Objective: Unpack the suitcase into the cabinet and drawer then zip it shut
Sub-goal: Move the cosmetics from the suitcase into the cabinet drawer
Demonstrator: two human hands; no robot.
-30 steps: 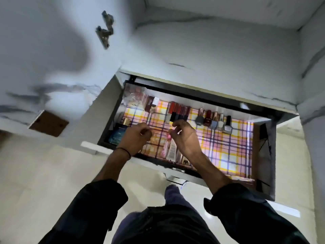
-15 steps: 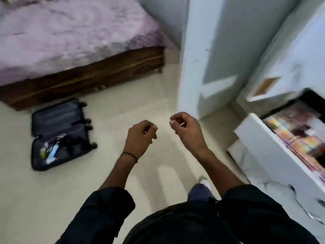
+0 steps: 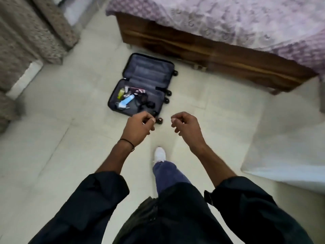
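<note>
**Bed** [image 3: 246, 23], purple cover, on a wooden bed frame [image 3: 211, 55]: fills the view at 1 o'clock.

**Floor** [image 3: 52, 155], pale tile: runs between the person and the case.

**Suitcase** [image 3: 149, 73], dark, wheeled: lies open flat on the floor at 12 o'clock, near the bed frame. The far half shows lining only; the near half holds loose items.

**Left hand** [image 3: 139, 128] and **right hand** [image 3: 186, 127]: raised ahead of the body, side by side but apart. Fingers are loosely curled and both hands hold nothing.

**White shoe** [image 3: 160, 154]: at 6 o'clock below the hands.

**Contents:** blue tube [image 3: 125, 101], yellow-green bottle [image 3: 121, 93], and dark pieces too blurred to name.

**Risk (judged):**
- The items are small and jumbled, so a hasty handful could drop one onto the tile, where it may roll under the bed.
- The dark pieces may snag and drag their neighbours out.
- The wheels at the case's 3 o'clock edge sit nearest the walking line, so a foot could catch them.

**Position to grip:** the suitcase lies at 11 o'clock from both hands. Its near wheeled corner shows just past the left fingertips, but it probably sits well below them, so a stoop is likely needed.
</note>
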